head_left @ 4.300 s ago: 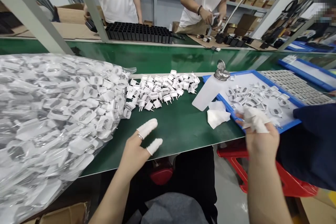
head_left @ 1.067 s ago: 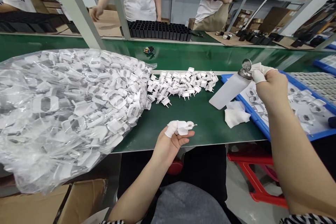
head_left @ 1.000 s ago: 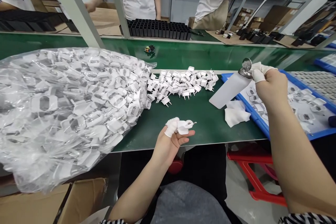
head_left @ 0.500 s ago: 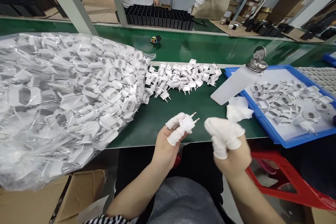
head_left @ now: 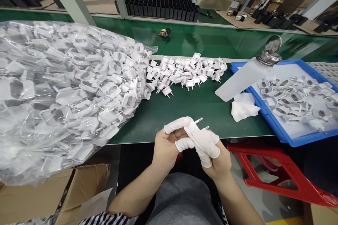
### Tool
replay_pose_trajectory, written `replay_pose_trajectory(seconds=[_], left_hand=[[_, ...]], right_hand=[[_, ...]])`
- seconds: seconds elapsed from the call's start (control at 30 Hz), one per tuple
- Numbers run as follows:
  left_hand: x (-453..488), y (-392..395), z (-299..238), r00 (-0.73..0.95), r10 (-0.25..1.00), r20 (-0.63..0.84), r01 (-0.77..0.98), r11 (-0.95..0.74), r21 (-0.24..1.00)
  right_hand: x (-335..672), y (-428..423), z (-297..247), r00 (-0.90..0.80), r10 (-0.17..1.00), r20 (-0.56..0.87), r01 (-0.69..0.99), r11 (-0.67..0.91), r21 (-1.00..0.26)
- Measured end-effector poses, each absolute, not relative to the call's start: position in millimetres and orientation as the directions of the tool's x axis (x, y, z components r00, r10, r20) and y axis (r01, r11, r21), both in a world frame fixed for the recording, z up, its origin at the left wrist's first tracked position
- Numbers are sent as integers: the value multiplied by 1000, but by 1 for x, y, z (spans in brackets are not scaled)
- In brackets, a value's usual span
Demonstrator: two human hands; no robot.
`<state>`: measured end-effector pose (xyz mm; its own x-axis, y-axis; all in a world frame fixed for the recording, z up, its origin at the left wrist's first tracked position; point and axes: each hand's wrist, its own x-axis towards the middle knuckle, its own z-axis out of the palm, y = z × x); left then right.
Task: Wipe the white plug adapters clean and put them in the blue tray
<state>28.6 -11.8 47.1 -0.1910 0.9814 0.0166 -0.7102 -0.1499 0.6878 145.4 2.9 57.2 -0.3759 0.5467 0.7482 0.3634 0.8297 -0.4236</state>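
My left hand [head_left: 169,142] and my right hand [head_left: 212,151] meet at the table's near edge, both with white finger cots. Together they grip one white two-pin plug adapter [head_left: 194,129], its metal pins pointing up and to the right. My right fingers press on the plug's body. A loose heap of the same white plugs [head_left: 185,72] lies on the green mat beyond my hands. A big clear bag [head_left: 60,88] full of plugs fills the left side.
A blue tray [head_left: 274,126] with several plugs sits at the right, a white dispenser bottle [head_left: 245,75] with a metal top leaning on it, a white wipe [head_left: 244,109] beside. A green conveyor [head_left: 200,42] carries a small component [head_left: 165,32]. Black trays [head_left: 161,7] and other people stand beyond.
My right hand left the bottle's metal top and came down to the plug in my left hand. The view tilted down.
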Motion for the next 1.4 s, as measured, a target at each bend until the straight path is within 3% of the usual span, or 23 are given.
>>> replay_pose_trajectory(seconds=[0.23,0.4,0.5,0.77,0.93,1.03,1.23,1.4], left_hand=[[30,-14,54,-171,985,25,-743,-145,654],[32,-19,56,-171,982,77,-717,-178,674],[33,-20,56,-173,977,125,-687,-211,695],[25,-21,53,-146,889,434,-256,-458,851],[29,-25,47,-179,880,440,-129,-464,876],[30,-27,44,-205,895,397,-168,-432,886],[29,-26,45,-146,960,239,-457,-280,845],[30,-24,49,-140,982,126,-564,-184,805]], right_hand=[[147,-7,45,-275,561,781,347,815,-464],[151,-14,35,-153,627,764,287,768,-573],[153,-16,39,-167,678,716,213,734,-645],[150,-19,69,-227,835,501,197,543,-816],[141,-18,77,-137,937,321,238,346,-908],[137,-17,74,-140,941,308,210,333,-919],[140,-18,57,-114,850,514,158,526,-836],[144,-18,53,-148,778,610,148,627,-765]])
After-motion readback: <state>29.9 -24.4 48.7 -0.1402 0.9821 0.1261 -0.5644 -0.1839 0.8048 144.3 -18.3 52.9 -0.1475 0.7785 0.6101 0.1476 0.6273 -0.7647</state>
